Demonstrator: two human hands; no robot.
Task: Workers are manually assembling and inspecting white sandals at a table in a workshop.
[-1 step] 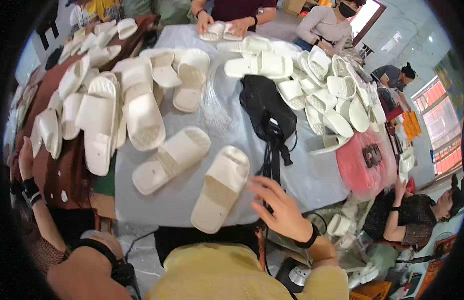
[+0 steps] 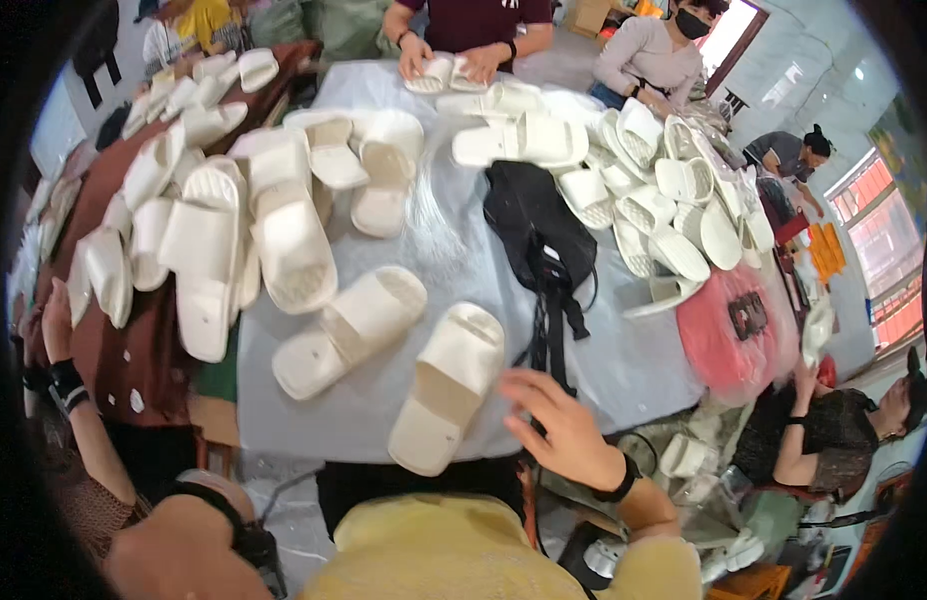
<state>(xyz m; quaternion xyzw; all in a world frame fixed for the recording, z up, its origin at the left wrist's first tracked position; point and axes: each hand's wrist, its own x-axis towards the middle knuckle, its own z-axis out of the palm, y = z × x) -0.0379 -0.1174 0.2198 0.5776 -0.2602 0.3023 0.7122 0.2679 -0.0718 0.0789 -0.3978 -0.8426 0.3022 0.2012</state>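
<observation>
My right hand [image 2: 572, 432] hovers at the table's near edge with its fingers apart and nothing in it. Its fingertips come close to the right side of a white slide slipper [image 2: 449, 375]. Left of that one lies a second white slipper [image 2: 356, 325], set at a slant. Beyond my right hand sits a black cloth bag [image 2: 534, 215] with dangling straps. I do not see my left hand.
White slippers pile up at left [image 2: 209, 235] and far right [image 2: 674, 195]. A pink plastic-wrapped bundle [image 2: 729, 335] sits at the table's right edge. Across the table a person's hands [image 2: 449, 68] touch slippers. Another person's hand [image 2: 59, 325] is at left; a seated person [image 2: 824, 440] at right holds a slipper.
The whole view has shifted slightly, so the table appears a little lower and further right. My right hand stays open beside the near slipper.
</observation>
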